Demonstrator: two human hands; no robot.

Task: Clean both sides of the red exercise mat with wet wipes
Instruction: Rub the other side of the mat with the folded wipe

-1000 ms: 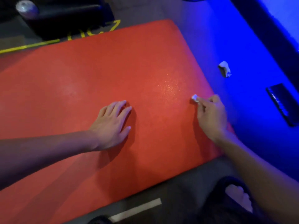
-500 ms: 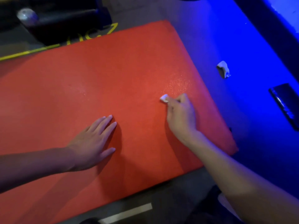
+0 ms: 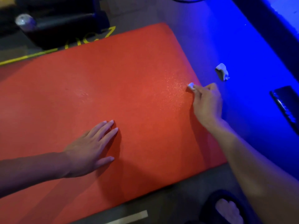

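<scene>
The red exercise mat (image 3: 100, 88) lies flat on the floor and fills most of the view. My left hand (image 3: 90, 149) presses flat on it near the middle, fingers straight. My right hand (image 3: 207, 102) is at the mat's right edge and pinches a small white wet wipe (image 3: 191, 86) against the surface. A glistening damp patch shows on the mat just left of the wipe.
A crumpled white wipe (image 3: 222, 71) lies on the blue-lit floor to the right of the mat. A dark flat packet (image 3: 286, 105) lies further right. Black equipment (image 3: 61, 23) stands behind the mat, by yellow floor markings (image 3: 90, 38). A slippered foot (image 3: 226, 209) is at the bottom.
My right hand swept the wipe left toward the mat's middle, then back out to the right edge. My left hand stayed flat on the mat, shifting slightly.
</scene>
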